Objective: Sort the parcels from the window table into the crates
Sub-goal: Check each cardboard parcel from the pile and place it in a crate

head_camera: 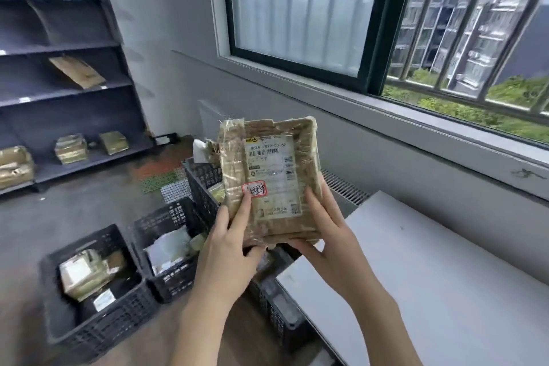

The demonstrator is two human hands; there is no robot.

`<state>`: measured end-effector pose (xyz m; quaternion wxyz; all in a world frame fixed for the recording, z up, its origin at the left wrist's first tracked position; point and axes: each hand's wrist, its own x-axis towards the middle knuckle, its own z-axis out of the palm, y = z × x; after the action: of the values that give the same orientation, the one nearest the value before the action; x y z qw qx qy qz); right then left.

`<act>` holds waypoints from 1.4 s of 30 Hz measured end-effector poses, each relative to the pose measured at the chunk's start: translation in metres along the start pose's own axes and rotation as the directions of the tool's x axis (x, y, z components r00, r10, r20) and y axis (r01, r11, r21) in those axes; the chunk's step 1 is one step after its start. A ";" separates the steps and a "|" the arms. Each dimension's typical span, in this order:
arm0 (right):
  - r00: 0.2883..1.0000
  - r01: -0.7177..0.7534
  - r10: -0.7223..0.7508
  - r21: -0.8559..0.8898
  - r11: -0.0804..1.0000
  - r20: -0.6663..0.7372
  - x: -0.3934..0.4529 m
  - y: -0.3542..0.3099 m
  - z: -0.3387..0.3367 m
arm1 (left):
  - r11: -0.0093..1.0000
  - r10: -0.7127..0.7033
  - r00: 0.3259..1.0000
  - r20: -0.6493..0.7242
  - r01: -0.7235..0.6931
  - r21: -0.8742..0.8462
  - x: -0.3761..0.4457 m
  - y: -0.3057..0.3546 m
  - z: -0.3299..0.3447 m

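I hold a flat brown cardboard parcel [269, 175] upright in front of me, wrapped in clear tape, with a white shipping label and a small red-edged sticker facing me. My left hand [230, 242] grips its lower left edge, thumb on the front near the sticker. My right hand [328, 230] grips the lower right edge, thumb up the side. Below on the floor stand black plastic crates: one at the near left [98, 327], one in the middle [175, 279], one behind the parcel [197, 180]. All hold parcels. The white window table [430, 276] lies at the right.
A dark shelf unit [59, 92] with a few brown parcels stands at the far left wall. Another black crate [276, 312] sits under the table's left edge. A barred window [416, 24] and a floor grille [344, 187] run along the right wall.
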<state>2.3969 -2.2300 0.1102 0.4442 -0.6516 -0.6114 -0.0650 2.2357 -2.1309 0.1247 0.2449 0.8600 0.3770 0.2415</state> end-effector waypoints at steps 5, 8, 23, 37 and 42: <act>0.995 -0.096 0.096 0.050 0.994 -0.001 0.054 0.052 0.062 | 0.999 -0.025 0.993 0.117 0.021 0.035 0.089 -0.047 0.008; 0.986 -0.168 0.168 0.045 0.985 0.007 0.088 0.079 0.088 | 0.996 -0.038 0.985 0.168 0.023 0.088 0.143 -0.066 0.014; 0.884 -0.462 0.451 -0.085 0.883 -0.119 0.171 0.153 0.140 | 0.977 0.203 0.909 0.365 -0.215 -0.010 0.317 -0.117 0.068; 0.514 -0.855 0.820 -0.078 0.512 -0.251 0.159 0.167 0.258 | 0.879 0.426 0.584 0.691 -0.448 -0.163 0.399 -0.216 0.127; 0.331 -0.942 0.924 -0.017 0.334 -0.191 0.106 0.182 0.301 | 0.896 0.327 0.396 0.858 -0.419 -0.148 0.379 -0.255 0.182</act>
<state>2.4401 -1.9279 -0.0940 0.4031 -0.9036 -0.0870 0.1160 2.4368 -1.7316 -0.0801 0.3002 0.9341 0.0105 -0.1926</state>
